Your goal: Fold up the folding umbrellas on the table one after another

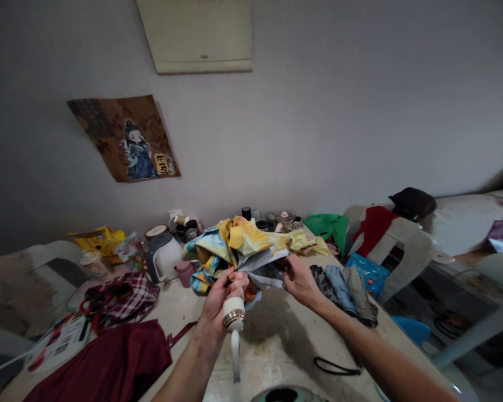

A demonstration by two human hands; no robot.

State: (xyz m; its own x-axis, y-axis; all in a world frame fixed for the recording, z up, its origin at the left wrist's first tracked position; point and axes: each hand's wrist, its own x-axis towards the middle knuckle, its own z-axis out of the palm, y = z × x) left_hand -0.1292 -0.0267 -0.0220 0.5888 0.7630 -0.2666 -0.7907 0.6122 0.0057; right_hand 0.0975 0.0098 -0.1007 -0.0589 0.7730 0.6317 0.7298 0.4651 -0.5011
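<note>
A folding umbrella (238, 243) with a yellow, blue and white printed canopy is held above the table, its canopy bunched and loose. My left hand (220, 301) is closed around its white handle (233, 312), which has a gold ring and a white wrist strap hanging down. My right hand (299, 282) is closed in a pinch on a fold of the canopy at the right side.
The worn table (276, 346) carries a maroon cloth (109, 363), a plaid bag (126, 298), a white kettle (163, 257), jars at the back, a second folded umbrella (343, 285) and a black strap (335, 367). Chairs draped with clothes (385, 234) stand at the right.
</note>
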